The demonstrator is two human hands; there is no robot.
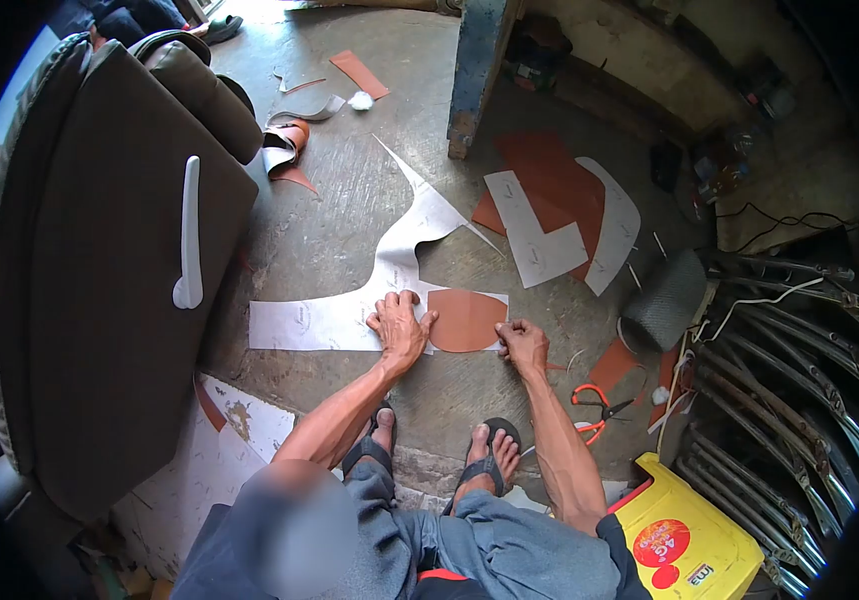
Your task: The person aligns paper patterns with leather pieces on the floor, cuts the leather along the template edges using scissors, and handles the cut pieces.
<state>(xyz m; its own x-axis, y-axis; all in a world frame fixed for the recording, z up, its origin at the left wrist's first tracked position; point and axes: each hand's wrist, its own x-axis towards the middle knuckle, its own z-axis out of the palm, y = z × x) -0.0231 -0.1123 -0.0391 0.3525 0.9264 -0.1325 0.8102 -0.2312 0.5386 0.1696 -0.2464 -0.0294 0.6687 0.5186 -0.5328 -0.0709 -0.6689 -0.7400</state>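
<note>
A white printed sheet of upholstery material point(324, 325) lies on the floor in front of me, its far end narrowing into a curled, pointed strip. On its right part rests a brown oval-sided piece point(469, 322). My left hand point(401, 328) presses on the sheet with fingers spread, the thumb by the brown piece's left edge. At that piece's right edge, my right hand point(524, 345) has its fingers pinched together. What sits between those fingertips is too small to make out. Orange-handled scissors point(599, 412) lie open on the floor, right of my right hand.
A large dark padded seat point(119, 270) with a white lever stands at left. Brown and white offcuts point(539, 240) lie beyond my right hand. At right are a grey mesh cylinder point(664, 300), stacked metal frames point(769, 400) and a yellow plastic stool point(689, 530). A blue post point(479, 80) rises ahead.
</note>
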